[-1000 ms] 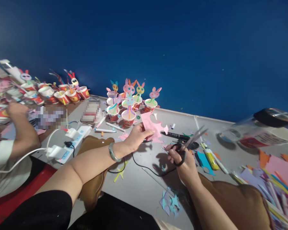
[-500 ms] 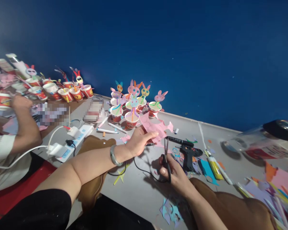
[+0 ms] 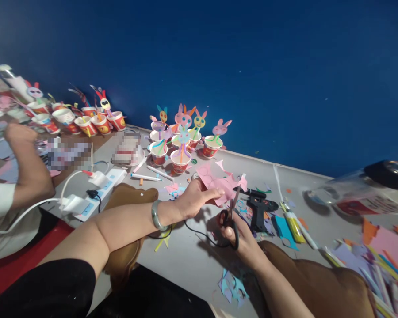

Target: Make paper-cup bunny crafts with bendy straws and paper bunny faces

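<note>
Between the thumb and fingers of my left hand point(image 3: 197, 197) is a piece of pink paper point(image 3: 219, 183) with a ragged, partly cut outline. My right hand point(image 3: 240, 234) has its fingers through the handles of black scissors point(image 3: 231, 216). The blades point up and away from me, at the paper's right edge; whether they touch it I cannot tell. Beyond the paper stand several paper cups with rabbit-faced paper figures, the closest being a red and white cup point(image 3: 181, 161). A black glue gun point(image 3: 258, 210) lies right of the scissors.
Blue paper scraps point(image 3: 232, 286) lie near the front edge. At left are a white power strip point(image 3: 101, 194) with cables and a co-worker's arm point(image 3: 33, 163). A clear plastic jar point(image 3: 354, 194) lies at right, beyond coloured paper and sticks. Markers point(image 3: 146, 176) rest left of the cups.
The pink paper and scissors have shifted slightly, and the blades look closer together. The co-worker's hand has moved at left, and the cup by it no longer shows in the same place.
</note>
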A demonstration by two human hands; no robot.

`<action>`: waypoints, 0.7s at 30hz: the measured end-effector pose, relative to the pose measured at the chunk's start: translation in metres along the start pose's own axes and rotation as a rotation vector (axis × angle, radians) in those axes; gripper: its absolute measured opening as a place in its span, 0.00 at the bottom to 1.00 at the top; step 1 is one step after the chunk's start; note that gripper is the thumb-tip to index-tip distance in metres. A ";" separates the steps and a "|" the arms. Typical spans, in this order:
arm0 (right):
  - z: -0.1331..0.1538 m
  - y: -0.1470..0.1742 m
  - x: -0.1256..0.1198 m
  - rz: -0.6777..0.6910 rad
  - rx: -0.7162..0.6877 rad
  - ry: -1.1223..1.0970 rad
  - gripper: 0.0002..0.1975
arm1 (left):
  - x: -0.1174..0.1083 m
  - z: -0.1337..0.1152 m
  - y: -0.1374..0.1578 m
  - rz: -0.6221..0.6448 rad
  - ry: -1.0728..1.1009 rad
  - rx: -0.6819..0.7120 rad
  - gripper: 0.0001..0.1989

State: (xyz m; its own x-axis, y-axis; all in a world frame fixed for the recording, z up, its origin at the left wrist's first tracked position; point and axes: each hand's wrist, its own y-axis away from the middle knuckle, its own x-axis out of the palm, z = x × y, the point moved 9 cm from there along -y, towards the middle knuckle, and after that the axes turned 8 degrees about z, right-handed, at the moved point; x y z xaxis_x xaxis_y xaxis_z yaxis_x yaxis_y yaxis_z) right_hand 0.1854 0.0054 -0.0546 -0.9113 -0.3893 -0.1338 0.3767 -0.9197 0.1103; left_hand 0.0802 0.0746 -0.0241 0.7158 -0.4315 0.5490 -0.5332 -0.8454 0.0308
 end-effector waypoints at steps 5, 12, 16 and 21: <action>0.000 -0.001 0.002 0.013 0.007 -0.015 0.32 | 0.001 0.003 0.000 0.004 0.024 -0.010 0.16; 0.000 -0.002 0.002 0.018 0.002 -0.034 0.32 | -0.002 0.004 0.000 0.003 -0.023 0.026 0.12; 0.001 -0.001 0.001 0.008 -0.011 -0.007 0.32 | -0.002 0.002 0.000 0.006 -0.067 0.033 0.11; 0.002 0.000 0.001 0.014 -0.004 -0.014 0.33 | -0.003 0.003 0.000 0.006 -0.056 0.015 0.11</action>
State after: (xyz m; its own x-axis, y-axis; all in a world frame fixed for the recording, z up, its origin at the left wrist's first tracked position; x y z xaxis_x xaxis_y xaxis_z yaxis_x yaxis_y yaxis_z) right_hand 0.1844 0.0056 -0.0530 -0.9080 -0.4019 -0.1184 0.3905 -0.9142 0.1085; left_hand 0.0789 0.0750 -0.0282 0.7370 -0.4530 0.5017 -0.5311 -0.8471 0.0153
